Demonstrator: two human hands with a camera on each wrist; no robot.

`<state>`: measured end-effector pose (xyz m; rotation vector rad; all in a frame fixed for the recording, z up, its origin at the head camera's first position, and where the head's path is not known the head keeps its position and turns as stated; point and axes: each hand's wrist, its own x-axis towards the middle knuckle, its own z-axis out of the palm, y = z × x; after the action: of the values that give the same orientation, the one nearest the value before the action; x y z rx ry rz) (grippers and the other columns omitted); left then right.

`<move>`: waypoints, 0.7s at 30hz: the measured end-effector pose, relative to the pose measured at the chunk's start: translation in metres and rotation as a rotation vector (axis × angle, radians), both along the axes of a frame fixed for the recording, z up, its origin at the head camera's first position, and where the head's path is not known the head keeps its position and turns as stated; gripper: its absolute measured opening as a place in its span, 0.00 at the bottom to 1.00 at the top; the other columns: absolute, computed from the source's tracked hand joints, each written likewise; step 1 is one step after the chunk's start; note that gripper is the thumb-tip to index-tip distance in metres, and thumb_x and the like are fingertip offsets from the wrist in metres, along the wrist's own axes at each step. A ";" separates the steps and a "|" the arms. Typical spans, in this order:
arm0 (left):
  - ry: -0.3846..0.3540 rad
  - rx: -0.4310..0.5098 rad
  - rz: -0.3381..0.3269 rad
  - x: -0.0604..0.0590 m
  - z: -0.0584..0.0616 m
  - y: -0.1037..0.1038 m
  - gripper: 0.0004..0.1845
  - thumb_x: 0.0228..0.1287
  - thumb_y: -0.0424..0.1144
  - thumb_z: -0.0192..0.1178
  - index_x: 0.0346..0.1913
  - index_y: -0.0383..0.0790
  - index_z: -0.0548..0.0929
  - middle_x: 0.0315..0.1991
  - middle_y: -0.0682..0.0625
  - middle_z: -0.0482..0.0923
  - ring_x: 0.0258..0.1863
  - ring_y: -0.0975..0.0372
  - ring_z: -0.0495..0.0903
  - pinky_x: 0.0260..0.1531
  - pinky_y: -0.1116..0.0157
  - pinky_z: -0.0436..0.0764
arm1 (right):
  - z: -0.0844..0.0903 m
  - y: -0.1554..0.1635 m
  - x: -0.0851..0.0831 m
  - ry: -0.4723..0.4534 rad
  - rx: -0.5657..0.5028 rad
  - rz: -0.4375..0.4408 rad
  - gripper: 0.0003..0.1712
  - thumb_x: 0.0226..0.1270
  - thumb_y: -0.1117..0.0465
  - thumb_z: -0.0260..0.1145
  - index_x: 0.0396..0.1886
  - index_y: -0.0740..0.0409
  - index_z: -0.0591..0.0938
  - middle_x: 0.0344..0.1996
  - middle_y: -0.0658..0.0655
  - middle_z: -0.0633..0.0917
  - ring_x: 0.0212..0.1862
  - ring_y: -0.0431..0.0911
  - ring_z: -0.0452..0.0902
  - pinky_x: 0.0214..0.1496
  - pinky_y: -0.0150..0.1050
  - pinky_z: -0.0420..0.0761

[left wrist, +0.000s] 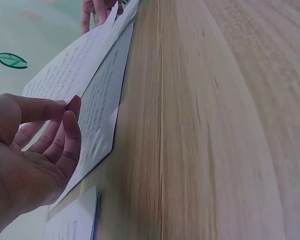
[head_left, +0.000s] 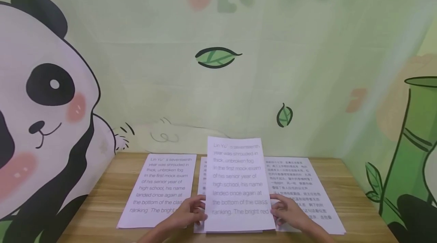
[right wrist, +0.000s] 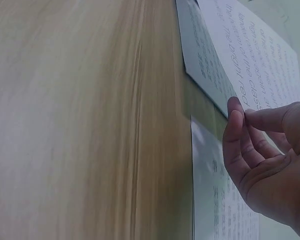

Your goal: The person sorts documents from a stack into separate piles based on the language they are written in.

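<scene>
A white sheet of paper (head_left: 237, 184) printed with large English text is held raised and tilted above the middle of the table. My left hand (head_left: 187, 211) pinches its left edge between thumb and fingers; the left wrist view shows this left hand (left wrist: 40, 145) gripping the paper's rim. On the opposite edge my right hand (head_left: 289, 211) pinches the same sheet, and in the right wrist view the right hand (right wrist: 267, 160) has thumb and fingertips together on it. Beneath the raised sheet lies a middle stack of printed paper (right wrist: 202, 55), mostly hidden by it.
To the left lies a stack of English-text pages (head_left: 158, 190), partly behind my left hand. On the right rests a page of Chinese text (head_left: 297, 182). The wooden table (head_left: 92, 201) meets a cloth backdrop (head_left: 153, 76) painted with a panda and bamboo.
</scene>
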<state>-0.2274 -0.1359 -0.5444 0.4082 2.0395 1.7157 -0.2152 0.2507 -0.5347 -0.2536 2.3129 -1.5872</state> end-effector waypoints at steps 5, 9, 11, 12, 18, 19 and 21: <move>-0.020 0.014 -0.013 -0.003 -0.004 0.012 0.32 0.60 0.25 0.63 0.68 0.23 0.68 0.46 0.45 0.82 0.37 0.64 0.84 0.35 0.65 0.85 | 0.001 0.012 0.003 -0.012 0.001 -0.003 0.36 0.68 0.68 0.64 0.70 0.80 0.62 0.39 0.58 0.88 0.33 0.45 0.83 0.33 0.36 0.86; -0.033 0.026 -0.027 -0.004 -0.006 0.021 0.31 0.60 0.24 0.64 0.67 0.25 0.70 0.46 0.46 0.82 0.36 0.63 0.85 0.35 0.64 0.85 | 0.000 0.021 0.006 0.001 0.003 -0.005 0.35 0.68 0.69 0.63 0.69 0.81 0.62 0.39 0.60 0.88 0.33 0.46 0.83 0.32 0.36 0.86; -0.036 0.034 -0.045 -0.005 -0.006 0.026 0.30 0.61 0.25 0.64 0.67 0.26 0.70 0.46 0.47 0.82 0.36 0.64 0.85 0.35 0.65 0.85 | -0.002 0.025 0.007 0.005 0.013 -0.016 0.35 0.68 0.69 0.63 0.69 0.81 0.62 0.39 0.60 0.87 0.33 0.46 0.83 0.32 0.37 0.86; -0.032 0.042 -0.049 -0.005 -0.006 0.028 0.30 0.61 0.26 0.64 0.67 0.26 0.71 0.46 0.47 0.82 0.36 0.64 0.85 0.34 0.66 0.85 | -0.002 0.027 0.007 0.002 0.016 -0.027 0.35 0.68 0.69 0.63 0.69 0.81 0.62 0.39 0.59 0.87 0.34 0.46 0.83 0.32 0.37 0.87; 0.009 0.066 -0.089 -0.007 -0.008 0.040 0.29 0.61 0.27 0.65 0.65 0.23 0.71 0.44 0.51 0.83 0.35 0.68 0.84 0.31 0.70 0.84 | -0.009 0.043 0.013 -0.017 -0.012 -0.034 0.36 0.69 0.68 0.64 0.70 0.81 0.61 0.38 0.56 0.87 0.32 0.45 0.83 0.32 0.36 0.87; 0.011 0.068 -0.092 -0.007 -0.008 0.042 0.29 0.61 0.27 0.64 0.65 0.24 0.71 0.44 0.50 0.83 0.34 0.68 0.84 0.31 0.71 0.83 | -0.010 0.045 0.014 -0.019 -0.018 -0.034 0.36 0.70 0.68 0.64 0.70 0.81 0.61 0.38 0.56 0.87 0.32 0.44 0.83 0.32 0.35 0.87; 0.009 0.072 -0.086 -0.007 -0.008 0.048 0.28 0.61 0.27 0.64 0.64 0.24 0.72 0.44 0.48 0.83 0.35 0.67 0.84 0.30 0.70 0.83 | -0.011 0.051 0.016 -0.021 -0.034 -0.032 0.36 0.70 0.67 0.64 0.70 0.81 0.60 0.38 0.56 0.87 0.32 0.43 0.82 0.32 0.34 0.86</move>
<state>-0.2340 -0.0878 -0.5527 0.5198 1.9418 1.7418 -0.1988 0.3021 -0.5453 -0.2073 2.2872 -1.6380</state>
